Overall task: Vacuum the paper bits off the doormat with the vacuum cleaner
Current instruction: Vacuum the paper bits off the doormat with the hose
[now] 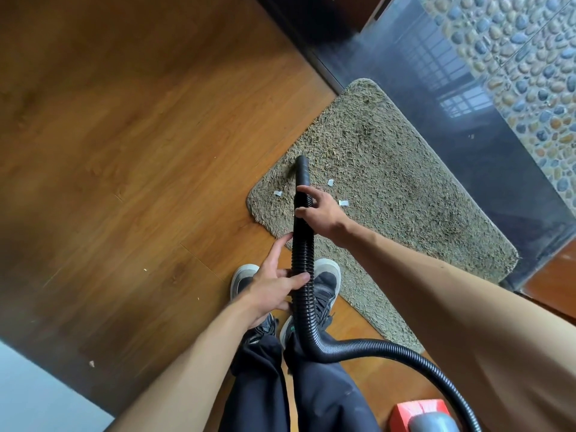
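On a wooden floor (124,151), at the near corner of a shaggy doormat (405,188): grips the black hose (303,244) with right hand (322,213) fingers curled near the nozzle, left hand (274,285) thumb and fingers clamped lower. Aims the nozzle tip at the doormat, three paper bits (330,182) close around. Red-and-grey vacuum cleaner (420,416) nearby on the floor.

The wooden floor (124,151) bears a shaggy doormat (389,182) and a red-grey vacuum cleaner (420,416).

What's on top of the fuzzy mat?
Three small white paper bits lie on the shaggy beige doormat, with the tip of the black ribbed vacuum hose over it. Whatever lies beneath the hose and right hand is hidden.
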